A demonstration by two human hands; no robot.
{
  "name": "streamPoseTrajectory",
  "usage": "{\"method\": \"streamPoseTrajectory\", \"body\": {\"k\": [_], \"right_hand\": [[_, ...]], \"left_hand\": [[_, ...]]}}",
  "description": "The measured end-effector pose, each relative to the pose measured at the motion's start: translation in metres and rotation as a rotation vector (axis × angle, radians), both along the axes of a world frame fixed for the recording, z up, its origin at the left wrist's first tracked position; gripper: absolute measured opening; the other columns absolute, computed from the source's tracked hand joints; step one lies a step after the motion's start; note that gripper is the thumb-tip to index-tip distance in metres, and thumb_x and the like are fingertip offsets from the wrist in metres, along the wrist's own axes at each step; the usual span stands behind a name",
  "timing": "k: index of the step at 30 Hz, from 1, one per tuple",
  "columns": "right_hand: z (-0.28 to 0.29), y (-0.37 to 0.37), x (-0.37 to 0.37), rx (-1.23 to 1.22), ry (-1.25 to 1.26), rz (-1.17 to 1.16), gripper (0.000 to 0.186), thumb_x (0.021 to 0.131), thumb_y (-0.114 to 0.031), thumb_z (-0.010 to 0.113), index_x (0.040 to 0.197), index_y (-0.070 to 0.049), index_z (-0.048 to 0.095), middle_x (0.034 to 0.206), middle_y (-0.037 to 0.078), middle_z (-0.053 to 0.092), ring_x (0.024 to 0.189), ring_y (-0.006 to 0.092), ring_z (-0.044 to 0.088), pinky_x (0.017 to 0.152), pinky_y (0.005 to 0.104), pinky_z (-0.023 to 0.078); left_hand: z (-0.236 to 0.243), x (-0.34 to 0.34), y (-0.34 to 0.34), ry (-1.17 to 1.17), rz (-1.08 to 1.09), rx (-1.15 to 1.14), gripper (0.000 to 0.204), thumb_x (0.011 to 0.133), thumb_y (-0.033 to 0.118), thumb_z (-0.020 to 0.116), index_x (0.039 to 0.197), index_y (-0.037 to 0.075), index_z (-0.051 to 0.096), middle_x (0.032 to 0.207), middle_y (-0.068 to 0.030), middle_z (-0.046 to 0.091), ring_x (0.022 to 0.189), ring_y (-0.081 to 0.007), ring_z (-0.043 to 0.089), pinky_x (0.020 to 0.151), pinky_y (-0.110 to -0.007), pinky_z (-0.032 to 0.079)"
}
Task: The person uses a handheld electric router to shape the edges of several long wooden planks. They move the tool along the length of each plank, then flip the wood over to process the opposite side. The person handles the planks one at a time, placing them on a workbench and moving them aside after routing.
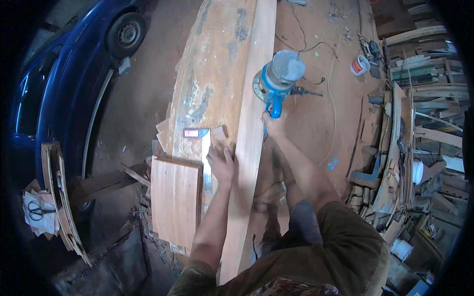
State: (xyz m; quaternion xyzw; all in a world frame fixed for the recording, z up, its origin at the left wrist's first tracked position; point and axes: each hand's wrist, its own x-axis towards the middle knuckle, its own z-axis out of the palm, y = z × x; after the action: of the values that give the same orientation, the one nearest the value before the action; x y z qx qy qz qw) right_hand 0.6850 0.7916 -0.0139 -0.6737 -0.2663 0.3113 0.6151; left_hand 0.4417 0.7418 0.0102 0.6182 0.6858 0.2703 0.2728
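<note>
A blue router (pixel 277 79) with a grey, dusty motor top rests at the right edge of a long pale plank (pixel 253 116). My right hand (pixel 274 125) is wrapped round the router's blue side handle. My left hand (pixel 222 165) lies at the plank's left edge, fingers apart and holding nothing. Just left of it is a try square (pixel 206 155) with a metal blade, flat on the worn workbench (pixel 197 84). Beyond the left fingertips sits a small wood block (pixel 219 132). The router's bit is hidden under its base.
A wide wooden panel (pixel 175 200) lies left of my left forearm. A blue vehicle (pixel 69 84) stands at the far left. Cords (pixel 316 47) trail over the dirt floor beyond the router. Stacked timber (pixel 439 93) and a white bucket (pixel 360 65) are at the right. Scissors (pixel 37 211) lie on papers at the left.
</note>
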Motion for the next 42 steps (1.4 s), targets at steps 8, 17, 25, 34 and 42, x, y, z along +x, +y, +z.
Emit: {"method": "streamPoseTrajectory", "body": {"k": [8,17,25,34,42], "right_hand": [[0.023,0.024,0.008,-0.014,-0.065,0.015,0.018,0.079,-0.01,0.073,0.084,-0.001,0.058,0.07,0.006,0.06,0.064,0.0159,0.059,0.061,0.0365,0.05],[0.039,0.049,0.04,0.012,-0.074,0.031,0.019,0.078,-0.004,0.073,0.089,-0.002,0.058,0.074,0.008,0.062,0.066,0.0184,0.063,0.064,0.0357,0.051],[0.031,0.076,0.064,-0.004,-0.053,0.0,0.019,0.078,-0.004,0.072,0.089,-0.001,0.058,0.072,0.008,0.062,0.067,0.0177,0.064,0.064,0.0352,0.052],[0.033,0.109,0.085,-0.016,-0.033,0.041,0.018,0.077,-0.005,0.073,0.088,-0.001,0.059,0.072,0.008,0.062,0.067,0.017,0.063,0.064,0.0353,0.052],[0.025,0.132,0.104,0.012,-0.006,0.038,0.022,0.077,-0.01,0.076,0.089,-0.002,0.059,0.074,0.008,0.063,0.067,0.0155,0.063,0.065,0.0351,0.053]], "left_hand": [[-0.032,0.02,0.094,0.149,-0.055,-0.114,0.046,0.093,0.038,0.069,0.122,0.002,0.066,0.12,-0.0277,0.059,0.108,-0.0414,0.059,0.096,-0.047,0.049],[0.104,-0.231,0.083,0.664,0.42,0.19,0.045,0.096,0.04,0.06,0.117,0.001,0.062,0.112,-0.0181,0.057,0.095,-0.0289,0.061,0.081,-0.043,0.052],[0.107,-0.177,0.156,0.465,0.196,0.265,0.045,0.092,0.024,0.069,0.121,-0.01,0.064,0.101,-0.0265,0.068,0.101,-0.0383,0.067,0.093,-0.048,0.051],[-0.011,0.141,0.305,-0.471,0.003,-0.02,0.035,0.104,0.024,0.06,0.128,-0.002,0.064,0.122,-0.0134,0.067,0.109,-0.0234,0.063,0.096,-0.036,0.05],[-0.057,0.28,0.412,-0.671,-0.054,-0.353,0.043,0.108,0.034,0.048,0.119,-0.005,0.065,0.103,-0.0116,0.069,0.094,-0.0214,0.064,0.087,-0.034,0.051]]}}
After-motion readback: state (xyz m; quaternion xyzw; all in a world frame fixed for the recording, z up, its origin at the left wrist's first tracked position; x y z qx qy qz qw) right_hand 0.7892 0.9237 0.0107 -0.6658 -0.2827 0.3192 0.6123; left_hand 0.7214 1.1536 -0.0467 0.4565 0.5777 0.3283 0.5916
